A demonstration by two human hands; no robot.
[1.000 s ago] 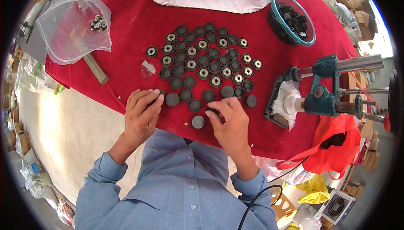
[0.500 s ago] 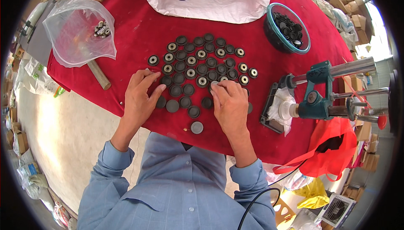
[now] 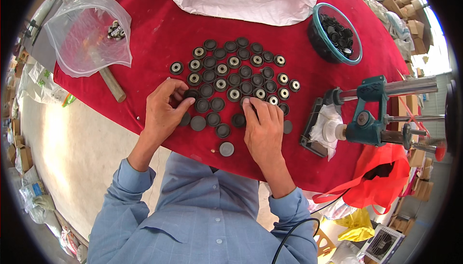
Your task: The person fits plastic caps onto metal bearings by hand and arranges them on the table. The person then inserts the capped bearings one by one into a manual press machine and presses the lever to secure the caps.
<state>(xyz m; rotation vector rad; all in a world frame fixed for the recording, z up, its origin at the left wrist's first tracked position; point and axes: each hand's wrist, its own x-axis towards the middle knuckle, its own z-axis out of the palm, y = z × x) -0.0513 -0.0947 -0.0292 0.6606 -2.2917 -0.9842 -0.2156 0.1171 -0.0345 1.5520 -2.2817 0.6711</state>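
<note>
"Where is there room to pass?"
"Over open cloth [image 3: 149,37] between bag [image 3: 89,37] and discs [image 3: 234,79], or between discs and tub [image 3: 318,44]."
"And obstacles?"
"The press [image 3: 369,119] stands right, near the discs; a sack [image 3: 241,13] borders the far side."

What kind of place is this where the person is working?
Probably a small workshop: a teal press stands on the red-covered table, near many round black caps, and cardboard boxes are piled around the sides.

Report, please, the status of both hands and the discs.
Left hand at black disc. Right hand at disc cluster. Teal press stands apart, rightward.
</note>
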